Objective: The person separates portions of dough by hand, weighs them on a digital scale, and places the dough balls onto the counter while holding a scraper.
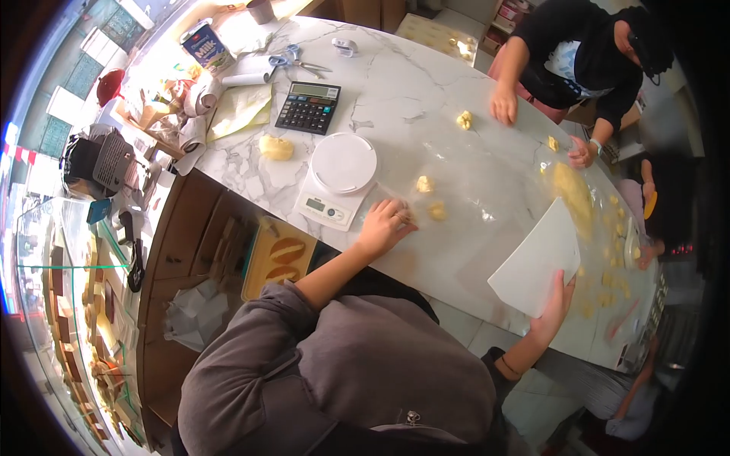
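My right hand (553, 302) grips a large white scraper (538, 258) by its lower right edge, tilted over the marble table. The fingers of my left hand (389, 224) rest low over the table just right of a white kitchen scale (334, 181); what they hold, if anything, is too blurred to tell. Near that hand lie two small dough lumps, one (425, 184) above the other (436, 210). A bigger piece of dough (276, 148) sits left of the scale, whose round plate is bare. Beyond the scraper spreads a large yellow dough mass (572, 194).
On the marble table (388, 99) are a calculator (308, 108), scissors (300, 62), a milk carton (207, 47) and papers. Across it, a co-worker's hands (503, 104) are near small dough pieces. Below the near edge is a tray of bread (268, 258). More people stand at the right.
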A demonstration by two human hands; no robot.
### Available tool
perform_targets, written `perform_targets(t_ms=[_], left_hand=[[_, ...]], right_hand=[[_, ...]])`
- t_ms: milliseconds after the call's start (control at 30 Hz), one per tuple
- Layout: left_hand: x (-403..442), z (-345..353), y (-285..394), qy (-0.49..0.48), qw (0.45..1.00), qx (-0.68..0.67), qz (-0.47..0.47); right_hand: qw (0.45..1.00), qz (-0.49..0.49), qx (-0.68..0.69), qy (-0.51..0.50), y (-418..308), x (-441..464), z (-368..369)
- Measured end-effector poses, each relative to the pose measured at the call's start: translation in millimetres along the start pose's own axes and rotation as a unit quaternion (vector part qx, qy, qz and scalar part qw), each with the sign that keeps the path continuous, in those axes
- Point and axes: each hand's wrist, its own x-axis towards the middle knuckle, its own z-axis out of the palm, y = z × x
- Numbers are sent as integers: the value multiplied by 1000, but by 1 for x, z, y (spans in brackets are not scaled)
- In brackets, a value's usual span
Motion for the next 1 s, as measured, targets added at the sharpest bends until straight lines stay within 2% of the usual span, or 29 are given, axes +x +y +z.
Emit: perform_targets(t_ms=[133, 367, 467, 500, 600, 667, 733, 833, 900, 933, 1000], left_hand=[[-3, -18, 11, 11, 998, 47, 34], [-43, -40, 22, 4, 999, 45, -27], [-44, -62, 27, -55, 997, 2, -46], [-44, -71, 29, 13, 1000, -25, -14], [-36, -113, 9, 171, 984, -27, -36], [-26, -140, -39, 267, 953, -10, -141], [-23, -166, -104, 280, 935, 45, -214], [-12, -194, -174, 215, 958, 104, -160], [-2, -206, -196, 162, 971, 90, -150], [0, -208, -206, 121, 974, 114, -153], [2, -211, -223, 41, 973, 161, -160]], right_hand=[[1000, -8, -8, -1, 2, -3, 1], [999, 1, -50, 0, 2, -10, 17], [998, 14, -60, 19, -6, -21, 35], [997, 21, -63, 28, -10, -24, 40], [999, 9, -49, -6, -5, -22, 44], [998, 11, -35, -48, -2, -20, 57], [996, 10, -33, -88, -3, -18, 83], [977, -13, -60, -203, -9, -20, 168], [930, -61, -100, -349, -10, -20, 232], [905, -140, -134, -380, -1, -18, 265], [872, -169, -177, -424, 11, -24, 329]])
